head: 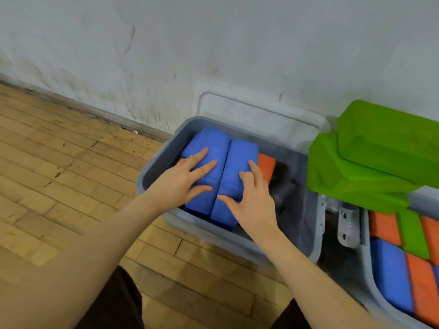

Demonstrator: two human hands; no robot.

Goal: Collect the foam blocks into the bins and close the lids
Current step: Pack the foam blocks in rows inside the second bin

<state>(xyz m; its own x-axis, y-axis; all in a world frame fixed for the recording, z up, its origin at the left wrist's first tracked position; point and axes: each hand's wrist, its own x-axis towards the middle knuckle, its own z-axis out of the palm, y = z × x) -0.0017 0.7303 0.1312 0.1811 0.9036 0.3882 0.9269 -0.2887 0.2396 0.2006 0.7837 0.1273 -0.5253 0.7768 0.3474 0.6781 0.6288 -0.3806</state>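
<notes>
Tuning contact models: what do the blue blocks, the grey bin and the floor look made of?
Blue blocks: likely foam, matte, with soft rounded edges and no shine. The left hand and right hand lie flat on them.
Grey bin: looks like moulded plastic, semi-matte, with smooth thin walls and rounded corners.
Floor: wood strips, worn; grain, seams and scuffs show.

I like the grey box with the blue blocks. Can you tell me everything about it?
The grey plastic bin sits open on the wooden floor by the wall, its lid leaning behind it. Inside lie two blue foam blocks side by side and an orange block. A second bin stands at its right.
</notes>
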